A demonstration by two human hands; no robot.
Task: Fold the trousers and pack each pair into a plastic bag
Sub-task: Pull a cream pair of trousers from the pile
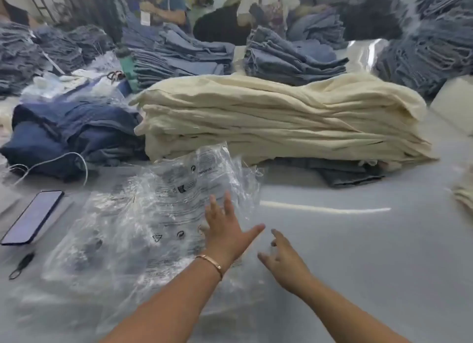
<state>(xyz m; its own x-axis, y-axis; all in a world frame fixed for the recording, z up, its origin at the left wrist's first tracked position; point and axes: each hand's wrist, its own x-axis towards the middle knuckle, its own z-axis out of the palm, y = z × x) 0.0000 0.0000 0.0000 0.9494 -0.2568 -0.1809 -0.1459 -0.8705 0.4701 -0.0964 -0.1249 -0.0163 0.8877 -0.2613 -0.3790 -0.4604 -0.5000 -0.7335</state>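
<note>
Plastic bags [143, 214], clear and printed, lie in a loose pile on the left part of the grey table [358, 253], beside a phone [32, 217] at the far left; no trousers are seen inside any of them. Behind the bags, dark blue trousers [74, 135] are heaped, and some of these look wrapped in film, though this cannot be told for sure. The left hand [225, 230] is laid over the right edge of the bags with the fingers straight and spread, so nothing is gripped by it. The right hand [286, 260] is held just beside it over the bare table, its fingers loosely extended, and nothing is held. Further right, a high stack of cream trousers [281, 122] is seen, flat but not packed. It is judged that a bag is only being chosen now: no pair is folded in front of the person, and most of the work is left.
</note>
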